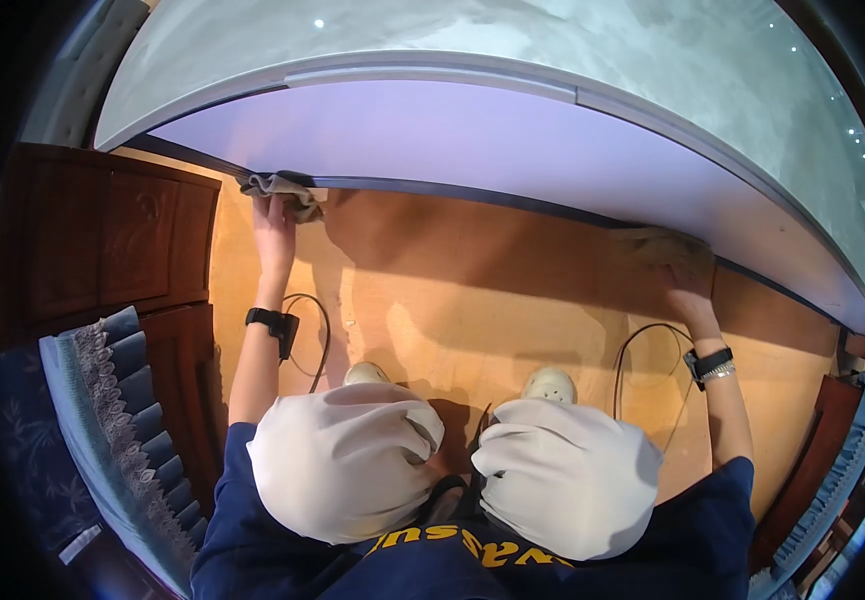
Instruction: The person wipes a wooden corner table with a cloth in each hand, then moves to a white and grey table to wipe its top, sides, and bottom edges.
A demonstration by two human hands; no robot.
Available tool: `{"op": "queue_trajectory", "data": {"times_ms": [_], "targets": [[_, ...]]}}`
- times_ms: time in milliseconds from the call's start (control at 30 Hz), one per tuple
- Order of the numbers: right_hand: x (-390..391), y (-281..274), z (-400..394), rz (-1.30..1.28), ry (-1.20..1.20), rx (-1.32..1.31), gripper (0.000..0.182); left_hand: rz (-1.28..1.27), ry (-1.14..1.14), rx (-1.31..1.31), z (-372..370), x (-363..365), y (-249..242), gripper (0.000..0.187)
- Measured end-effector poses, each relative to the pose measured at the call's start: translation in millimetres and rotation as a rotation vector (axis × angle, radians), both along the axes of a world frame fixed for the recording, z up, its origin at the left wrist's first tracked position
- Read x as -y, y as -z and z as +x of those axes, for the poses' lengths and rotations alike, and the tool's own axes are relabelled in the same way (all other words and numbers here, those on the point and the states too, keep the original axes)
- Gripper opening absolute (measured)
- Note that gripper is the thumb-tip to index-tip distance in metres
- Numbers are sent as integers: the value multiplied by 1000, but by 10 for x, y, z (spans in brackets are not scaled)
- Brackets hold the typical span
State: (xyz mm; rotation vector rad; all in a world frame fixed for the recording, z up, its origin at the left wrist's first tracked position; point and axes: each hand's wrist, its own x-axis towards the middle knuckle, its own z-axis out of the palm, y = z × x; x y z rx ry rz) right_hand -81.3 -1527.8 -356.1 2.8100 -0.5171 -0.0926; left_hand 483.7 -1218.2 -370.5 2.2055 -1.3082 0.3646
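My left hand [274, 225] is closed on a crumpled grey cloth [302, 200], which touches the dark lower edge of a long pale panel [432, 130]. Farther right along the same edge, my right hand [684, 285] grips a brownish cloth [667, 248]. Shadow covers that hand's fingertips in part. Both arms reach forward and apart, with a dark band on each wrist and a thin cable near each forearm.
A glossy marbled top [552, 40] overhangs the panel. Below lies a tan wooden floor [432, 290]. Dark carved wooden furniture [142, 225] stands left, beside a blue ruffled cover [102, 420]. Another blue ruffled cover [842, 460] is at right. My bent knees are close in front.
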Motion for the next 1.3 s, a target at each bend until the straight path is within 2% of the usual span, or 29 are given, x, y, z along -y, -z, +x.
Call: {"op": "queue_trajectory", "data": {"times_ms": [33, 100, 133, 200, 267, 333, 400, 433, 500, 533, 600, 633, 700, 733, 767, 833, 900, 967, 1033, 1067, 1133, 1233, 1300], "targets": [[-6, -32, 18, 2, -7, 9, 29, -68, -16, -4, -22, 47, 13, 25], [1, -154, 102, -204, -21, 168, 31, -168, -56, -31, -129, 87, 26, 25], [-41, -262, 246, -198, -37, 184, 31, -188, -102, -139, -159, 108, 49, 20], [-176, -445, 595, -5, -23, 393, 28, -336, -132, -343, -304, 156, 44, 13], [-295, -561, 965, 211, -151, 432, 21, -410, -242, -590, -483, 233, -67, 15], [-511, -907, 1432, 358, -338, 468, 17, -616, -90, -751, -681, 324, -213, 15], [-710, -1312, 1782, 400, -424, 412, 19, -572, -40, -902, -708, 355, -249, 17], [-814, -1550, 1930, 420, -486, 525, 25, -519, -31, -907, -749, 393, -306, 19], [-1015, -2104, 2053, 394, -506, 529, 40, -371, -32, -893, -796, 371, -339, 24], [-1118, -2355, 2065, 409, -520, 550, 43, -340, -20, -802, -884, 363, -463, 23], [-1237, -2684, 2035, 290, -645, 647, 41, -281, -78, -658, -987, 357, -552, 21], [-1314, -2935, 1954, 412, -646, 541, 39, -327, -43, -677, -1032, 376, -609, 19], [-1306, -3008, 1902, 300, -787, 707, 36, -346, -5, -760, -1093, 380, -741, 17], [-1406, -3283, 1835, 464, -688, 546, 37, -348, -8, -753, -1088, 374, -781, 17], [-1398, -3423, 1776, 464, -692, 550, 37, -287, 0, -770, -1093, 369, -809, 17], [-1342, -3639, 1670, 636, -625, 390, 51, -222, 24, -722, -1114, 348, -821, 15], [-1295, -3717, 1616, 803, -546, 221, 73, -300, 28, -701, -1119, 327, -717, 16], [-1250, -3708, 1631, 808, -559, 213, 73, -377, 33, -688, -1114, 314, -600, 17], [-1232, -3685, 1649, 815, -573, 201, 73, -470, -45, -974, -1115, 291, -578, 19], [-1229, -3658, 1667, 809, -620, 226, 74, -476, -45, -976, -1100, 282, -577, 19], [-1229, -3627, 1701, 793, -670, 248, 76, -539, -80, -1176, -1065, 292, -608, 17], [-1270, -3550, 1739, 889, -629, 354, 81, -528, -115, -1169, -1043, 274, -540, 18], [-1270, -3413, 1772, 859, -716, 462, 83, -521, -136, -1132, -1034, 258, -513, 17]]}}
